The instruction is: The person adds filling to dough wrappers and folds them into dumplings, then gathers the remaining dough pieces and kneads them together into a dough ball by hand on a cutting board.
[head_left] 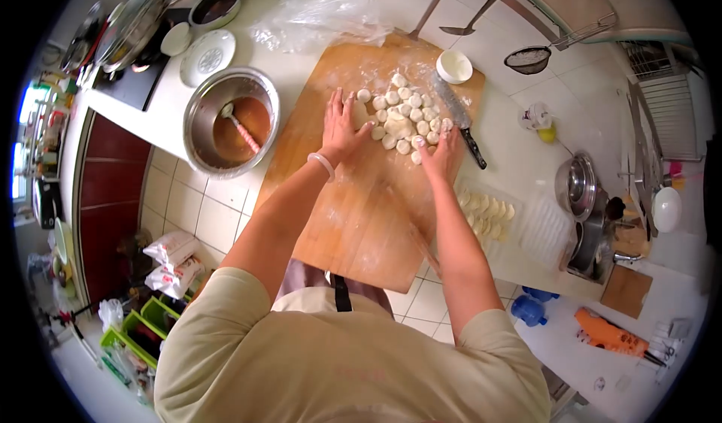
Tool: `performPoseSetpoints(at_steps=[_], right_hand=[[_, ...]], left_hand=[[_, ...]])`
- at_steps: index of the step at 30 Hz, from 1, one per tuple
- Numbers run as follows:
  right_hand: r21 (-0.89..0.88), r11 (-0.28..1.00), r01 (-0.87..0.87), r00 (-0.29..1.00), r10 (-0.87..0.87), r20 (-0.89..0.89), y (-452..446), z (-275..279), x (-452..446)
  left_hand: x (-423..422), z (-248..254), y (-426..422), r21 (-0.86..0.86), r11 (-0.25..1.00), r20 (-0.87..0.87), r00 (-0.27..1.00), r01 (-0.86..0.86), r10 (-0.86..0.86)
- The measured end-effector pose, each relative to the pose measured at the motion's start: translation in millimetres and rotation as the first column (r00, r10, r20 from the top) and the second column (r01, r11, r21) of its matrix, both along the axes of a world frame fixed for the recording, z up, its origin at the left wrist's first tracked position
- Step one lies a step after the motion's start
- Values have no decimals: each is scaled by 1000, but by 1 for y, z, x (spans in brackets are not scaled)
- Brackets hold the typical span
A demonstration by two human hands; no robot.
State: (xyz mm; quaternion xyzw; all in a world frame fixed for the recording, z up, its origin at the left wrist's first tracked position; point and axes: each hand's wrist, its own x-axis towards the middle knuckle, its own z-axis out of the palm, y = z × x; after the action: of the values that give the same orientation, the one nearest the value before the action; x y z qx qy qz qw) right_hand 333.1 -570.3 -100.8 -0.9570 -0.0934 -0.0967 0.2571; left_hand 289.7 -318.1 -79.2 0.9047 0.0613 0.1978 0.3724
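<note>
The left hand (344, 128) lies beside the dough pieces (404, 110), on the side toward the board's left edge, its fingers spread and holding nothing. The right hand (442, 154) reaches in from the side toward the near edge, thumb and fingers apart, touching or almost touching the outermost pieces; I cannot tell which. The pieces, small, pale and round, crowd together on the far half of the floured wooden board (338, 220), nearer its right edge. A knife (460, 118) lies along that edge, beside the pieces. At the far right corner stands a small white bowl (451, 79); its contents cannot be made out.

Beyond the left edge, a big metal bowl (200, 126) holds a reddish-brown mixture (257, 113), with a spoon (244, 132) leaning in it. Farther back on the counter are a white plate (203, 58) and a small pot (197, 18), dark inside. Past the board's right edge lie pale folded pieces (489, 206) in rows; well beyond them, metal bowls (575, 186) sit nested by the sink (602, 266).
</note>
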Motion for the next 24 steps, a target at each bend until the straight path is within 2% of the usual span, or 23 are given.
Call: performPoseSetpoints(at_steps=[2, 4, 6, 7, 8, 9, 10, 12, 13, 14, 15, 16, 18, 19, 20, 21, 22, 23, 24], right_hand=[[-14, 1000, 1, 998, 0, 55, 15, -9, 13], [93, 995, -23, 999, 21, 25, 30, 0, 28], [34, 999, -37, 999, 36, 41, 37, 5, 41], [10, 998, -70, 998, 70, 6, 40, 5, 46], [-11, 995, -104, 994, 104, -29, 46, 6, 51], [77, 988, -136, 990, 138, -25, 51, -1, 57], [80, 988, -131, 990, 134, -35, 55, -7, 61], [216, 960, -178, 983, 167, 71, 66, -16, 68], [219, 960, -177, 984, 165, 71, 69, -20, 73], [234, 967, -101, 987, 68, 144, 72, -24, 77], [257, 966, -27, 976, -30, 217, 78, -22, 83], [260, 965, -25, 976, -33, 216, 81, -20, 89], [187, 979, -77, 992, 56, 117, 80, -18, 92], [189, 980, -64, 996, 51, 71, 84, -17, 92], [186, 980, -65, 996, 54, 66, 89, -16, 88], [407, 913, -18, 997, 46, -59, 96, -13, 84], [601, 797, 52, 982, 69, -177, 107, -16, 85], [732, 678, 70, 997, -37, -61, 128, -43, 83], [735, 675, 63, 998, -34, -55, 136, -34, 80]], left_hand=[[23, -5, -3, 169, 984, -100, 994, 52, -35], [52, 1, -11, 193, 974, -136, 987, 116, -91], [84, 2, -14, 354, 892, -211, 953, 281, -217], [95, 0, -16, 400, 858, -161, 947, 321, -279], [105, -1, -18, 396, 856, -169, 943, 331, -287], [112, -3, -20, 364, 841, -162, 916, 401, -367], [115, -4, -20, 334, 819, -153, 884, 466, -441], [116, -4, -19, 292, 832, -123, 881, 471, -456], [118, -3, -17, 222, 837, -157, 866, 500, -475], [120, -2, -16, 150, 839, -188, 849, 522, -494], [123, -2, -17, 125, 874, -134, 881, 469, -454], [128, -3, -19, 128, 872, -137, 880, 472, -456], [134, -12, -25, 283, 908, 117, 929, 308, -351], [138, -17, -27, 278, 910, 115, 930, 307, -349], [140, -22, -28, 187, 919, 93, 925, 348, -369], [142, -24, -28, 99, 920, 78, 918, 380, -388], [138, -19, -28, 105, 922, 84, 920, 373, -382], [127, -15, -31, -124, 944, 87, 951, 305, -296], [117, -10, -33, -345, 912, 70, 975, 224, -212]])
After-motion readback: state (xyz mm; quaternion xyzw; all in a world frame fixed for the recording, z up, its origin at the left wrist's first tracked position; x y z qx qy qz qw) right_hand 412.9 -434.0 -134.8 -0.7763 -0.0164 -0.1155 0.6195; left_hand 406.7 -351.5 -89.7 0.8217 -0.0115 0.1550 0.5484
